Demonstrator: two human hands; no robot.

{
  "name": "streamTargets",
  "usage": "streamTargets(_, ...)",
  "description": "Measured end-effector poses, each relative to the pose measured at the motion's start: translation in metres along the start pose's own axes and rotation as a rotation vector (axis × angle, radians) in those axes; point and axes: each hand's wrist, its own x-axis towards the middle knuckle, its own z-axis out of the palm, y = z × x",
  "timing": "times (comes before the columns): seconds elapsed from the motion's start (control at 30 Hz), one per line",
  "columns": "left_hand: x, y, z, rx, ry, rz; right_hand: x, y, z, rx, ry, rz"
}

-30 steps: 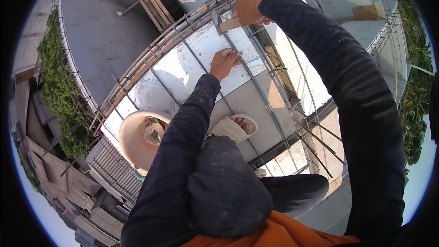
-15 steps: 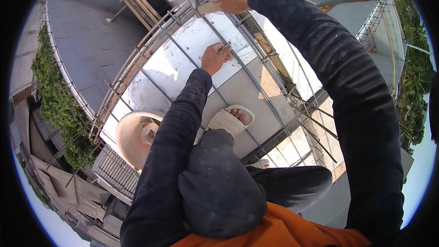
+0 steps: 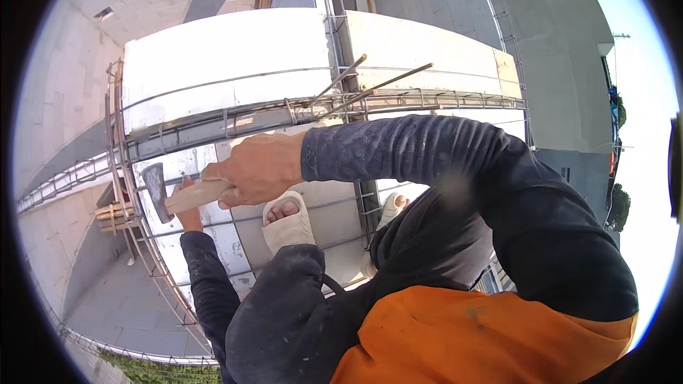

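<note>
My right hand (image 3: 262, 169) is wrapped round the light wooden handle of a hammer (image 3: 193, 198). Its grey metal head lies to the left, over the white panel (image 3: 226, 243) and the thin rebar. Just behind the handle is my left hand (image 3: 191, 221), close to the hammer head. One fingertip shows above the handle; the other fingers are mostly hidden, so what they hold, if anything, cannot be made out. Below my right hand, my sandalled foot (image 3: 288, 222) rests on a grey panel crossed by rebar.
A rebar cage beam (image 3: 256, 122) runs across ahead, with loose bars (image 3: 388, 85) sticking up from it. Bright white panels (image 3: 228, 50) lie beyond. Bent rebar (image 3: 146, 231) edges the left side, with a lower grey surface (image 3: 142, 309) past it.
My view has swung round to the right. The hammer in my right hand has come from the rebar edge to beside my left hand, which was pinched over the white panel.
</note>
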Motion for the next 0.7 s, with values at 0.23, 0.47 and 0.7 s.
streamTargets(0.23,-0.001,0.019,0.007,0.130,0.029,-0.203,-0.260,0.142,0.080,0.100,-0.147,0.510)
streamTargets(0.47,0.061,0.062,0.032,0.889,-0.518,-0.314,-0.394,0.183,0.258,0.288,0.451,0.849)
streamTargets(0.7,0.037,0.204,0.110,1.810,-0.789,0.198,-0.344,0.190,0.331,0.300,0.921,1.062)
